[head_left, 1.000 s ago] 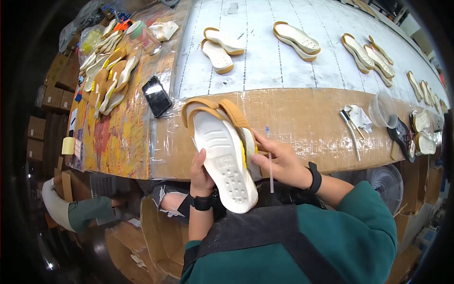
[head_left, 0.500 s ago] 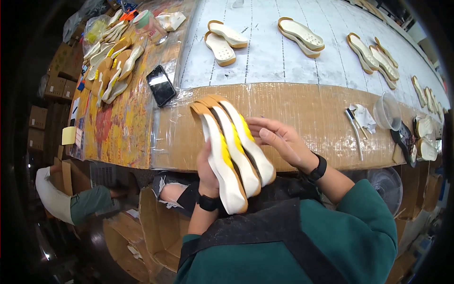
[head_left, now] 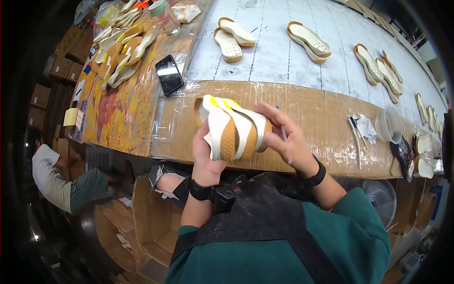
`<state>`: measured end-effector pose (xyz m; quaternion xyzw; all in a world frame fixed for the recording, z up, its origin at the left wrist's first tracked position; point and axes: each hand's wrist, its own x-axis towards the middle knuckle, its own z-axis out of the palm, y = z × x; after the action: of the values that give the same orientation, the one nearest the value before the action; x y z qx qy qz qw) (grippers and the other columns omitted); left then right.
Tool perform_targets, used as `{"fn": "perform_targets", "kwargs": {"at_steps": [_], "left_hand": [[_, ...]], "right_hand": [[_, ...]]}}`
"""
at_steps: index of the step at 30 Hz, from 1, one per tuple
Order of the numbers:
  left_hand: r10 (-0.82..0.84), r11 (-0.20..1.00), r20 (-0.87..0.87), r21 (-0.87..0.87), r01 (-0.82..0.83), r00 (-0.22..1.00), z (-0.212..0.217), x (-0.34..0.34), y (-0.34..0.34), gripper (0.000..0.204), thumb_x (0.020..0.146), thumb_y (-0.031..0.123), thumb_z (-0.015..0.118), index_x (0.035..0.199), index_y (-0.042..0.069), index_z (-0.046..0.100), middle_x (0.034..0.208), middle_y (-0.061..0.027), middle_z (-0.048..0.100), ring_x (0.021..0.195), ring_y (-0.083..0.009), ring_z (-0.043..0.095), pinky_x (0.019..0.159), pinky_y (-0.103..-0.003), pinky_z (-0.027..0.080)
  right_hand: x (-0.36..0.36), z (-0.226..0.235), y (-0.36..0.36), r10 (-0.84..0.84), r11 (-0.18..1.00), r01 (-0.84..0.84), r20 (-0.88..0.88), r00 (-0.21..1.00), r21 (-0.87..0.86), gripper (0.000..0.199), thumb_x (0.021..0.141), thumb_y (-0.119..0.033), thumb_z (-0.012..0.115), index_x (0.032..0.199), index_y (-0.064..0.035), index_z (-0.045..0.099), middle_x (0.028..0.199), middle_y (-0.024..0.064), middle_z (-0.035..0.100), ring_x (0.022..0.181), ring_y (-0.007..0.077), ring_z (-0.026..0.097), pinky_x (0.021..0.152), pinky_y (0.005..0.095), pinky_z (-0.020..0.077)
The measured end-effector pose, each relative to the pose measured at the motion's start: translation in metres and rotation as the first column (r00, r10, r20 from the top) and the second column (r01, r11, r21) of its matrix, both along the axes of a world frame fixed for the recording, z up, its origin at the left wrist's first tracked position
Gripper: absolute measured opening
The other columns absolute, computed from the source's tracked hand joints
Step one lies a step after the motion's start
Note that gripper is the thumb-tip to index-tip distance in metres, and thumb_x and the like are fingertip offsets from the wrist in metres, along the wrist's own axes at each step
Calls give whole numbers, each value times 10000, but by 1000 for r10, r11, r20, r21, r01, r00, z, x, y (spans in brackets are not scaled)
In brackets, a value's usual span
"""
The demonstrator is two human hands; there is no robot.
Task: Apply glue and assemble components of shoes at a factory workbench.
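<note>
Both my hands hold a small stack of shoe soles (head_left: 234,130), white with tan heels and yellow edges, turned on edge over the cardboard-covered front of the bench (head_left: 312,118). My left hand (head_left: 204,154) grips the stack from below and the left. My right hand (head_left: 287,139) presses against its right side with fingers spread, and a thin stick shows between those fingers.
A black phone (head_left: 169,74) lies on the bench to the left. More soles lie in pairs (head_left: 231,39) on the white surface behind and in a pile (head_left: 120,52) at far left. A clear cup (head_left: 388,124) and tools sit to the right. Another person (head_left: 56,177) crouches lower left among cardboard boxes.
The soles have been gathered and turned from lying flat, tread up, to standing on edge with heels toward me. My right hand moved from beside them onto their right side.
</note>
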<state>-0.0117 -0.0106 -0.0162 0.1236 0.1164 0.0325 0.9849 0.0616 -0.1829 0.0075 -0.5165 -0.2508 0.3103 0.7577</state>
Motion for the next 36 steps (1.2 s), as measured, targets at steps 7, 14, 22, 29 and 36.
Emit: {"fn": "perform_targets", "kwargs": {"at_steps": [7,14,22,29,36], "left_hand": [[88,887,-136,462,-15,987,6,2,-15,536,876,180,419,1320,48,151,1271,-96,357,1144,-209,382,937,-304,332],[157,732,97,656,-182,983,19,-7,-26,721,801,-38,470,1340,31,-3,1372,-158,167,1242,-209,232,997,-304,228],[132,315,204,919,-236,970,25,-22,-16,658,815,16,485,1343,29,91,1341,-137,247,1203,-192,293,934,-287,307],[295,374,95,904,-206,951,7,-56,20,374,868,82,438,1223,-19,378,1288,-107,364,1165,-167,366,974,-267,254],[674,522,-24,723,-453,739,-37,-92,59,283,872,119,445,1125,-6,452,1108,-72,514,942,-111,499,767,-219,392]], "right_hand": [[20,-2,12,112,989,-65,-379,919,136,547,848,-174,504,1282,27,239,1238,146,393,1100,174,439,901,274,382],[20,-33,9,221,940,-45,-502,836,338,565,813,-51,457,1312,-11,195,1257,128,377,1087,201,459,900,302,395],[17,-35,26,290,926,-77,-567,771,369,443,872,-82,372,1289,-6,244,1231,135,400,1073,212,464,892,317,395],[11,-42,71,135,981,-36,540,831,-190,309,783,-138,591,1044,12,524,999,97,573,909,191,555,800,277,435],[33,-46,179,418,895,-437,501,757,-87,313,834,-44,472,1123,70,437,1095,131,516,963,174,526,863,301,429]]}}
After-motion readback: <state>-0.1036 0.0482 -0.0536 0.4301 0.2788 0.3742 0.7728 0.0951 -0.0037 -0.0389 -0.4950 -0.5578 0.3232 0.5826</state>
